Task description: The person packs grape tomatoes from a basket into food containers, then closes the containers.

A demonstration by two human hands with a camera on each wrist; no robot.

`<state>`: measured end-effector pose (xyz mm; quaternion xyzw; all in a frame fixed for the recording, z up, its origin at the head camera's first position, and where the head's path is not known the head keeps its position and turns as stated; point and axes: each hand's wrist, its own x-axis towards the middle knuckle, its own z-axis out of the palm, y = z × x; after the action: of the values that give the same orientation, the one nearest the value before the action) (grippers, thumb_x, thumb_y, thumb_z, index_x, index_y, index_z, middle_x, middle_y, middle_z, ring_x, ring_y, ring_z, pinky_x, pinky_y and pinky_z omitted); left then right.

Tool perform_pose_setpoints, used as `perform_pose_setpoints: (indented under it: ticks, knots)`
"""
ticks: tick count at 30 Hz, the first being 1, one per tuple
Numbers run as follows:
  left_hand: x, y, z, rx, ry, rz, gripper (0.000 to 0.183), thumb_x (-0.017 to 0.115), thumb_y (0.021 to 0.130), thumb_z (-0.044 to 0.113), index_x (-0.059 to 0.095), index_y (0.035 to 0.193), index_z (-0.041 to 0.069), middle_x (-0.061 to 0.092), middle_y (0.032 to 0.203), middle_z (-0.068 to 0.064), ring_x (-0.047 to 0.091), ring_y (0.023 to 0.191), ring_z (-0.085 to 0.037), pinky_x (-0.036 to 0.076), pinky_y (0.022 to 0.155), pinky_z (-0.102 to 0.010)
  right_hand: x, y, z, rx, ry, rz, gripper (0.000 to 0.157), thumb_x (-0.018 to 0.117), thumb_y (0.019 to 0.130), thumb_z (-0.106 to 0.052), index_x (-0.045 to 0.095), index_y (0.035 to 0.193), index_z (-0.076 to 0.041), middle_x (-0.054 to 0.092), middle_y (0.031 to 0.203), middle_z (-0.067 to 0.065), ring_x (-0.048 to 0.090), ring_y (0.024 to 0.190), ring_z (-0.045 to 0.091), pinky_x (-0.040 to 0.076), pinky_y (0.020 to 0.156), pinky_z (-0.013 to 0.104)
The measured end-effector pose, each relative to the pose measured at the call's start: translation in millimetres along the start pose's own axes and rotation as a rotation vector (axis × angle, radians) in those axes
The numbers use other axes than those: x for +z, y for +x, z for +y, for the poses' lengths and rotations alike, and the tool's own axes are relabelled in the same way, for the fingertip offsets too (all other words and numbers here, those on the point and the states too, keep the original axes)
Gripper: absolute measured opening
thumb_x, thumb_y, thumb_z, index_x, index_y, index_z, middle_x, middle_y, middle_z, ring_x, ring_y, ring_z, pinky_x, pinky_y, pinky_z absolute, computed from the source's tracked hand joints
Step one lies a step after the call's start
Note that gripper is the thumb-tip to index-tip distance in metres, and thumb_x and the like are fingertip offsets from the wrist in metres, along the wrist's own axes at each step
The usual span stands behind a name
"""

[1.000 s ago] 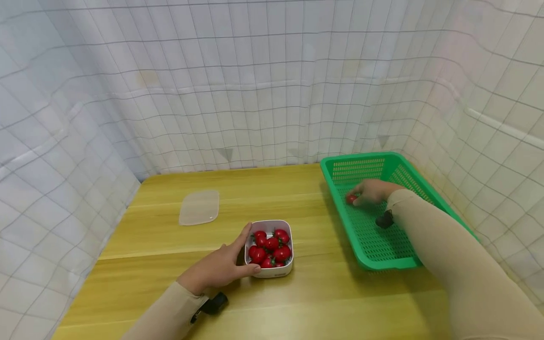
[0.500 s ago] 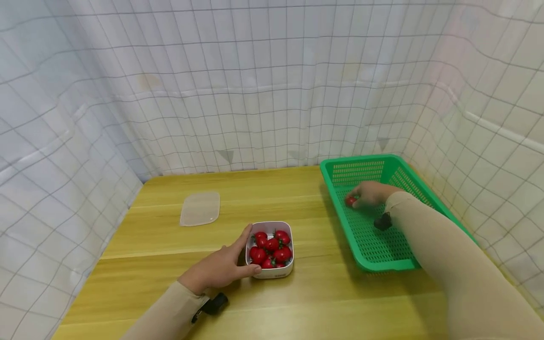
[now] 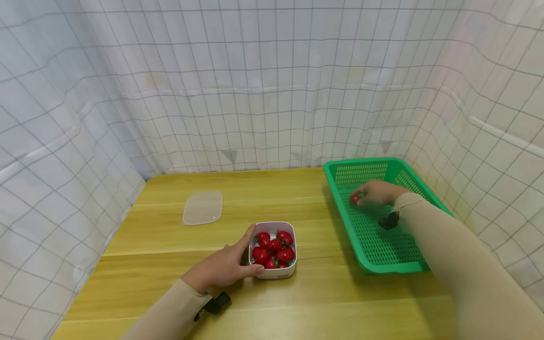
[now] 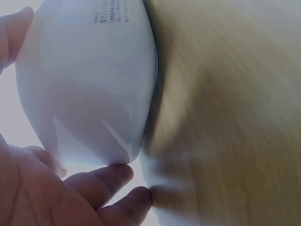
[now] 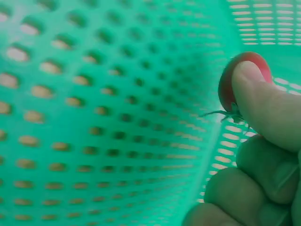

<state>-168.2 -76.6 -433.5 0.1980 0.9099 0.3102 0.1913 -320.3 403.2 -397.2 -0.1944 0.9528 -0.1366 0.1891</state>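
Note:
In the head view a white square food container [image 3: 282, 273] holds several red cherry tomatoes [image 3: 275, 244] with green stems. My left hand [image 3: 225, 267] grips its left side, thumb at the front corner and index finger at the back corner. The left wrist view shows the container's wall [image 4: 94, 80] between thumb and fingers, with small printing on it. Inside the green basket [image 3: 379, 269], my right hand [image 3: 378, 193] pinches one cherry tomato [image 5: 227, 84]. Seen from the right wrist, the thumb lies on its red skin and its green stem sticks out below; the remaining fingers are curled.
A translucent lid [image 3: 203, 208] lies flat toward the back left of the wooden table [image 3: 323, 307]. White gridded curtains [image 3: 272, 108] enclose the table at the back and both sides. The basket's raised, slotted walls surround my right hand.
The view has shifted slightly. My right hand stays at the basket's left side with the cherry tomato, and my left hand keeps its grip on the container.

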Motion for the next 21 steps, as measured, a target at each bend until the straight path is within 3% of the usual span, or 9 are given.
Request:
perform_pose_setpoints:
  ticks: [6,10,14,17,21]
  knots:
    - [0.5,-1.3,-2.6,-0.021,0.021,0.0,0.113,0.069,0.09,0.071,0.0,0.171,0.032,0.026,0.175,-0.004,0.041,0.149,-0.052,0.022,0.129,-0.066,-17.0,-7.7,-16.0,-0.023,0.014,0.055,0.046,0.065,0.105,-0.027,0.062,0.147,-0.01,0.068,0.137,0.019,0.064,0.111,0.032,0.054,0.089,0.049]
    - [0.8,-0.5,-4.0,-0.006,0.003,-0.003,0.114,0.07,0.091,0.068,0.001,0.171,0.028,0.025,0.175,-0.006,0.043,0.15,-0.048,0.021,0.129,-0.066,-29.8,-13.8,-31.9,-0.042,0.053,0.101,0.047,0.066,0.105,-0.026,0.061,0.148,-0.01,0.071,0.136,0.015,0.066,0.119,0.033,0.055,0.094,0.051]
    - [0.1,0.4,-3.7,0.005,-0.009,-0.004,0.114,0.07,0.091,0.068,0.001,0.172,0.027,0.024,0.176,-0.006,0.042,0.15,-0.046,0.021,0.129,-0.066,-42.2,-19.7,-55.9,-0.063,0.083,0.135,0.045,0.066,0.105,-0.027,0.062,0.148,-0.015,0.074,0.132,0.007,0.064,0.128,0.033,0.054,0.101,0.054]
    - [-0.7,0.2,-0.9,0.007,-0.005,0.003,0.114,0.071,0.09,0.068,0.002,0.172,0.028,0.028,0.174,-0.007,0.044,0.148,-0.048,0.028,0.126,-0.066,-47.8,-22.8,-80.4,-0.082,0.117,0.136,0.043,0.066,0.105,-0.026,0.063,0.148,-0.02,0.077,0.127,0.0,0.065,0.126,0.028,0.053,0.102,0.05]
    - [-0.5,-0.7,1.8,-0.002,0.009,0.012,0.114,0.072,0.09,0.068,0.003,0.172,0.029,0.035,0.171,-0.011,0.048,0.146,-0.047,0.038,0.121,-0.064,-45.8,-19.9,-118.0,-0.141,0.129,0.096,0.042,0.067,0.104,-0.026,0.065,0.146,-0.022,0.075,0.114,-0.001,0.062,0.089,0.017,0.05,0.081,0.037]
